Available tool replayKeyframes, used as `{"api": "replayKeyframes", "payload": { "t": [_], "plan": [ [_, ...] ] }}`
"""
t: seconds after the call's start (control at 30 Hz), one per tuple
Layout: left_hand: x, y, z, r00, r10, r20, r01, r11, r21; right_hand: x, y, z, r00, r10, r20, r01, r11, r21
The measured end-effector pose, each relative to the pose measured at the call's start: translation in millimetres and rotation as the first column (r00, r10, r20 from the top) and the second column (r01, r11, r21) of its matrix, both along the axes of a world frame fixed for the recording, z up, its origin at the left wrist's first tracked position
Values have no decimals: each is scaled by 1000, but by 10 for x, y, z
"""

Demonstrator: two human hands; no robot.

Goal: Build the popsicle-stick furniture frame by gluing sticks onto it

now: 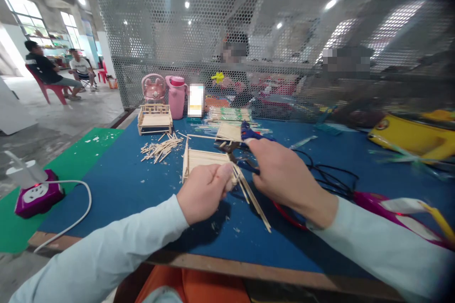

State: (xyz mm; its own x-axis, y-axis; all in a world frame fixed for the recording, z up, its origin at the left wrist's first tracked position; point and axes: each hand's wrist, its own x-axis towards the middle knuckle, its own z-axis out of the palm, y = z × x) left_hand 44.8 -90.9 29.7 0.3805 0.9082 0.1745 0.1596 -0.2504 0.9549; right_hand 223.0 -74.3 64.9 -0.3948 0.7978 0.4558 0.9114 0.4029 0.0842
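Observation:
My left hand [204, 191] is closed, thumb against fingers, around a bundle of thin wooden sticks [254, 199] that slants down to the right. My right hand [284, 173] grips pliers [245, 164] with blue handles, their dark jaws close to my left fingertips. Whether the jaws touch a stick is too small to tell. Just behind my left hand stands a partly built stick frame [206, 156] with a slatted base and an upright post. A blue glue gun [249, 131] shows beyond my right hand, partly covered by it.
A small stick bench [155, 120] and a pile of short sticks [161, 148] lie left. Behind are a pink bottle [177, 97], a phone [195, 100] and a perforated screen [159, 33]. Black cable [334, 173] and a purple power strip [398, 215] lie right.

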Motion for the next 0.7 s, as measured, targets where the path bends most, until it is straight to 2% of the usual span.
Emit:
{"api": "replayKeyframes", "payload": {
  "t": [0.07,0.13,0.2,0.27,0.33,0.4,0.47,0.57,0.63,0.7],
  "plan": [
    [6,-18,10,996,-59,66,58,998,6,125,56,75,989,-103,-104,99,994,-44],
    [-12,-2,26,985,-63,163,70,997,-37,262,122,101,959,-247,-142,219,958,-185],
    [-44,32,49,960,-29,278,62,992,-111,373,174,31,937,-342,-70,295,884,-363],
    [-75,62,77,923,-4,384,74,983,-168,428,197,-127,941,-340,7,306,839,-450],
    [-97,78,103,901,17,434,77,977,-197,429,193,-316,941,-330,68,326,841,-432],
    [-118,88,122,912,48,407,40,978,-205,404,185,-455,928,-352,120,371,848,-378],
    [-150,106,135,944,46,328,2,989,-145,385,190,-477,925,-349,147,379,857,-349],
    [-229,170,160,979,17,202,-34,996,84,357,213,-246,968,-240,69,249,909,-335],
    [-281,240,182,991,39,127,-69,968,240,277,220,9,984,-148,-99,114,949,-293],
    [-313,323,198,996,79,45,-90,929,360,115,222,236,948,-11,-317,-51,981,-188]
  ]
}}
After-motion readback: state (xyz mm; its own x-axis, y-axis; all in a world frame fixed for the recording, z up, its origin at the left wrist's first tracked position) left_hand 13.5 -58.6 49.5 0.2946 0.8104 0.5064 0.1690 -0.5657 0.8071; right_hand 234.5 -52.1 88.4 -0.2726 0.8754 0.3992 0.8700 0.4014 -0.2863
